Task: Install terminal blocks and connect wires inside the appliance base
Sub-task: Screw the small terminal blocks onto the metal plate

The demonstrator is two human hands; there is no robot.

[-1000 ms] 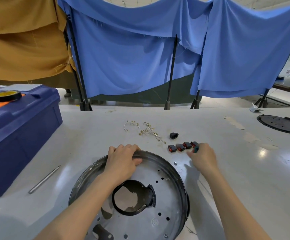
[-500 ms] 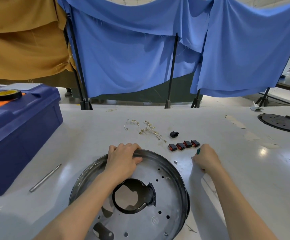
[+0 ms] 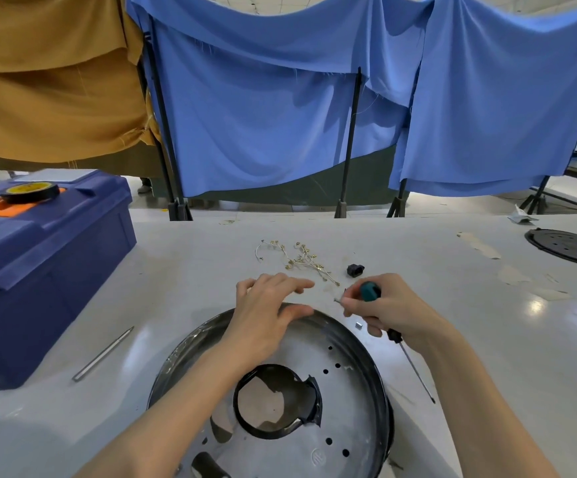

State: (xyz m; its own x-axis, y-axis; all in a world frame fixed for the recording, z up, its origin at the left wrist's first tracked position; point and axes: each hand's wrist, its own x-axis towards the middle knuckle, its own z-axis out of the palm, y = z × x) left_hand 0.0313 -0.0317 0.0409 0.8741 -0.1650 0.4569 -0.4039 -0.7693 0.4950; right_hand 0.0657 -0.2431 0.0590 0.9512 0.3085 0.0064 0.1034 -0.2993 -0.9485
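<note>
One screwdriver (image 3: 370,291) in right grip (image 3: 394,310), beside base (image 3: 349,401)

Passage on the left is being blocked by the blue toolbox (image 3: 48,270). The far rim of the appliance base (image 3: 349,391) is being covered by the left hand (image 3: 266,319). The space just to its right is being taken by the right hand (image 3: 390,310) gripping a screwdriver (image 3: 369,291). Bare table (image 3: 487,339) is being left open toward the black disc (image 3: 570,246).
</note>
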